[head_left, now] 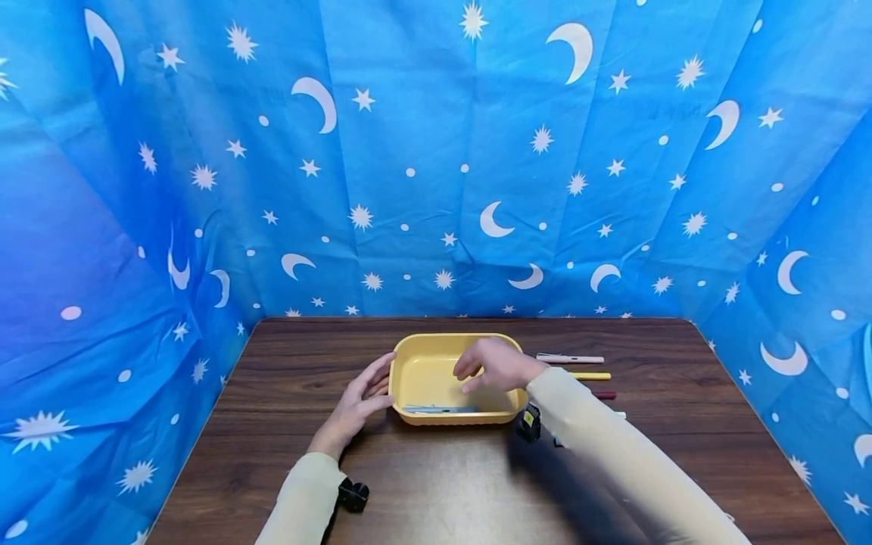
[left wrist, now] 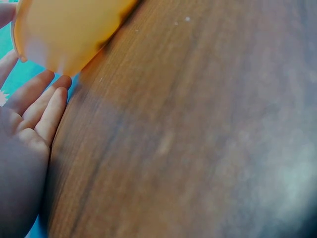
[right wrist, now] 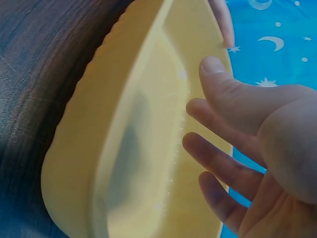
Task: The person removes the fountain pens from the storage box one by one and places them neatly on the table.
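A yellow plastic bin (head_left: 446, 418) stands on the table, with a light blue pen (head_left: 439, 409) lying inside along its near wall. My left hand (head_left: 356, 401) rests against the bin's left end, fingers and thumb spread along its side; the left wrist view shows those fingers (left wrist: 52, 111) fairly straight beside the yellow wall. Over the bin's right half hovers my right hand (head_left: 499, 365). Its fingers (right wrist: 213, 153) are loosely bent and apart from the thumb, and nothing is between them in the right wrist view.
To the right of the bin lie a pale pen (head_left: 572, 359), a yellow pen (head_left: 593, 376) and a dark red pen (head_left: 605, 395), partly hidden by my right forearm. A white tip (head_left: 621, 414) shows just past the sleeve. Blue star-patterned cloth (head_left: 436, 189) walls surround the wooden table (head_left: 306, 341).
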A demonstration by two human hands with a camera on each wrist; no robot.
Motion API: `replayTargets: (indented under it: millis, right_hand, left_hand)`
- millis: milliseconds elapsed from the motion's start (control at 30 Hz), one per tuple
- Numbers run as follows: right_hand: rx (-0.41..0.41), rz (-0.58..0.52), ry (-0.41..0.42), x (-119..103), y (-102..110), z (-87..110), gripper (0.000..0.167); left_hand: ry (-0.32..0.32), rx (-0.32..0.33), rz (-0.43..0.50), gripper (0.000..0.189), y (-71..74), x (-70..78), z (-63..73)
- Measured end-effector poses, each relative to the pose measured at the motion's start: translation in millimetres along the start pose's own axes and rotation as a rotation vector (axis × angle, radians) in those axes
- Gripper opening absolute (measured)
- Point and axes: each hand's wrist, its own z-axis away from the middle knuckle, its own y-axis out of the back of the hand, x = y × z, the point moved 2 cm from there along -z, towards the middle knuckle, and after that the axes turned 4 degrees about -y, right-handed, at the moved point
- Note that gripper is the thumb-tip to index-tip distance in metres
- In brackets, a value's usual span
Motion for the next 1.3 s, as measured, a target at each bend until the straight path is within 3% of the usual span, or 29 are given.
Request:
replayTargets:
  millis: [567,867,1300]
  right_hand:
    - [-0.17,-0.047,-0.14,4.9,-32.5,-14.9,0.024]
    - [-0.175,-0.019,-0.173,8.2,-41.1,-20.1,0.015]
    - [-0.141,0.072,-0.125,6.3,-43.7,-19.9,0.019]
  left_hand:
    - [0.018,0.0,-0.002,0.074,-1.3,2.6,1.6]
    - [0.007,-0.005,0.002,0.074,-0.5,2.0,0.3]
    - [0.007,-0.006,-0.01,0.075,-0.4,3.8,1.3]
